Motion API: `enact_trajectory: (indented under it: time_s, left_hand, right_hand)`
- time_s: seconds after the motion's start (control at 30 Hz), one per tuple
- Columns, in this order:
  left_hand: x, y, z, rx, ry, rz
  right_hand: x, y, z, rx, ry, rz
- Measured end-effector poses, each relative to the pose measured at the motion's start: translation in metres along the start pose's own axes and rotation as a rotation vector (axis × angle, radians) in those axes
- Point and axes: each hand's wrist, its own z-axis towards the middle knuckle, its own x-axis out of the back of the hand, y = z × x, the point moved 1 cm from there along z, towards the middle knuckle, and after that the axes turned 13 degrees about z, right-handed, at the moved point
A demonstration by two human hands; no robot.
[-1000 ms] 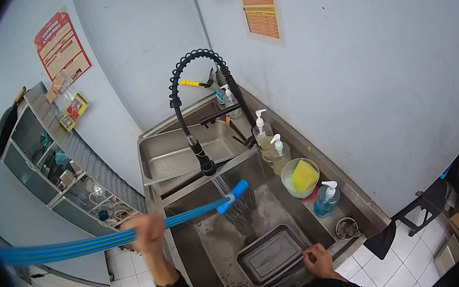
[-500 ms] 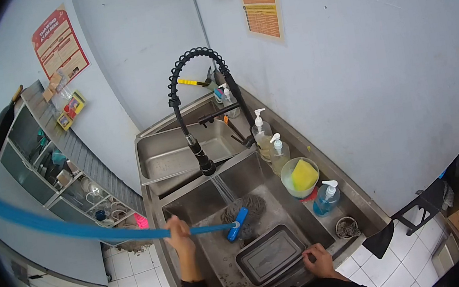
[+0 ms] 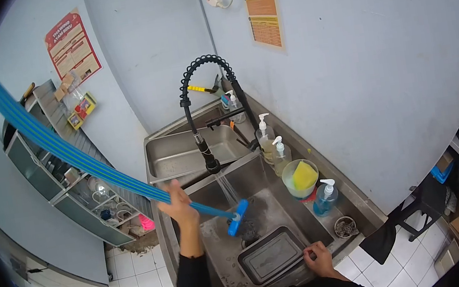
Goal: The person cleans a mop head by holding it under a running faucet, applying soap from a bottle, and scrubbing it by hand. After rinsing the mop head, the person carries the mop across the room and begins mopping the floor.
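My left hand [image 3: 178, 203] is wrapped around the blue striped handle of a mop [image 3: 98, 172]. The handle slants from the upper left down into the sink. Its blue mop head [image 3: 238, 217] is inside the large steel basin, beside the water stream [image 3: 227, 188]; the strands below it are dark and hard to make out. A rectangular tray [image 3: 272, 255] lies on the basin floor. To its right, my right hand [image 3: 318, 258] curls over the front edge of the sink [image 3: 296, 282], close to the tray's rim.
The black spring faucet [image 3: 206, 146] arches over the basin. Along the right ledge stand pump bottles [image 3: 281, 157], a bowl holding a yellow sponge [image 3: 304, 175], a blue soap bottle [image 3: 325, 197] and a small round container [image 3: 345, 227]. A cabinet [image 3: 87, 193] stands left.
The mop handle has swung up to a steeper slant, with my left hand slightly higher. Grey strands that were spread under the stream show much less. My right hand stays at the edge.
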Motion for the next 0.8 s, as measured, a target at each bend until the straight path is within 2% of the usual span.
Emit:
enact_trajectory:
  time_s: [0.17,0.27,0.37,0.43,0.5,0.57,0.67,0.7,0.8]
  left_hand:
    - [-0.022,0.111,0.022,-0.211,-0.064,-0.14]
    - [-0.011,0.151,0.021,-0.308,-0.209,-0.243]
    - [0.001,0.146,0.018,-0.334,-0.327,-0.234]
    - [0.012,0.106,0.013,-0.281,-0.311,-0.162]
    - [0.017,0.034,-0.009,-0.023,-0.034,0.02]
    - [0.041,-0.069,-0.038,0.216,-0.121,0.211]
    - [0.05,-0.074,-0.034,0.179,-0.296,0.093]
    - [0.043,-0.05,-0.028,0.215,-0.304,-0.003]
    - [0.034,0.016,-0.045,0.152,-0.337,-0.021]
  right_hand:
    - [0.0,-0.004,0.001,-0.008,0.033,0.008]
    - [0.0,-0.007,0.002,-0.034,0.043,0.004]
    - [0.0,-0.006,0.002,-0.021,0.031,0.005]
    - [-0.001,-0.006,0.005,0.001,0.025,-0.001]
    - [-0.001,-0.006,0.004,0.019,0.02,-0.013]
    - [0.0,-0.003,0.002,0.018,0.026,-0.014]
    - [-0.003,0.003,0.005,-0.01,0.013,-0.019]
    - [-0.003,0.004,0.0,-0.035,-0.007,-0.027]
    - [-0.004,0.007,0.0,-0.019,0.023,-0.018]
